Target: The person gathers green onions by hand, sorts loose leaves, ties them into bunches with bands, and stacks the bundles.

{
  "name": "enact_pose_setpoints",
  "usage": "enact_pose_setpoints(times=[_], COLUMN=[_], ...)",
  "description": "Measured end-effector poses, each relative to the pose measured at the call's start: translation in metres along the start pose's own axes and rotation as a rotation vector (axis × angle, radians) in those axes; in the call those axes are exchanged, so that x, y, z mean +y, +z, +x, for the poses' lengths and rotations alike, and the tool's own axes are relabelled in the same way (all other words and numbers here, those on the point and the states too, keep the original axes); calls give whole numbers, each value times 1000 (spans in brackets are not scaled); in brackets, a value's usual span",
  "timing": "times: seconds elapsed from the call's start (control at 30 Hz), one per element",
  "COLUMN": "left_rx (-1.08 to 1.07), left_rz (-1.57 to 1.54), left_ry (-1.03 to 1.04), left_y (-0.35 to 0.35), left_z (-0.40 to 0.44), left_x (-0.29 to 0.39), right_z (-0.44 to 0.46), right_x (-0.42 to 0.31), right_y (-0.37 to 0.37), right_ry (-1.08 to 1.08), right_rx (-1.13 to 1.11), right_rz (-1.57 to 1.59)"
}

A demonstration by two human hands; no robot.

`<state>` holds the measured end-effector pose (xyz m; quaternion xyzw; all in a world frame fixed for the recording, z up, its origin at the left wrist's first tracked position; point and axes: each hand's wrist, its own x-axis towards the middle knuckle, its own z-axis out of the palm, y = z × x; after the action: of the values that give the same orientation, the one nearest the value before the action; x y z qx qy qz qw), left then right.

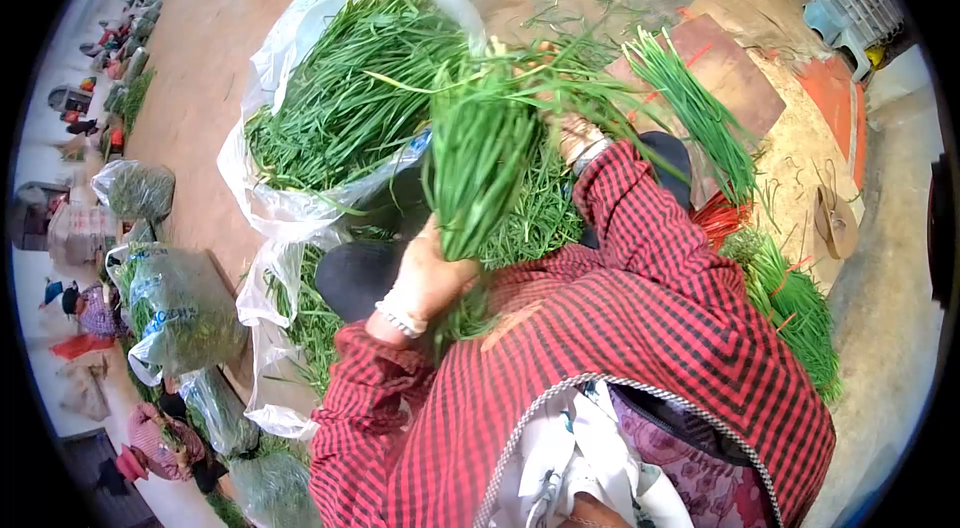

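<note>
Chive-like bunch (483, 153) held firmly in left hand (435, 276), just beside filled plastic bag (290, 33); right hand (574, 135) near loose blades (605, 91), its grip cannot be told. Sorting apparently in hand; next move seems to call for strays being drawn out. Farther right: red-tied bundle (695, 108).

Red-black checked smock (610, 323) (pale bracelet (400, 319))

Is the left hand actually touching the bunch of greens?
Touching. The head view shows the left hand gripping the bunch of greens at its near end, no gap.
</note>
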<state>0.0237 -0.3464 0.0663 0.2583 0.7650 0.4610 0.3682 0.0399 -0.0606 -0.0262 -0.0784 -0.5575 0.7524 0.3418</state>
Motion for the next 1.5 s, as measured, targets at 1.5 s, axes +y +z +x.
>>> enact_pose_setpoints(times=[1.5], left_rx=[109], left_rz=[-752], left_ry=[-140], left_y=[-42], left_z=[-121], left_x=[-20], right_z=[-30], right_x=[-66], right_y=[87], right_ry=[-68], right_rx=[-626], right_rz=[-743])
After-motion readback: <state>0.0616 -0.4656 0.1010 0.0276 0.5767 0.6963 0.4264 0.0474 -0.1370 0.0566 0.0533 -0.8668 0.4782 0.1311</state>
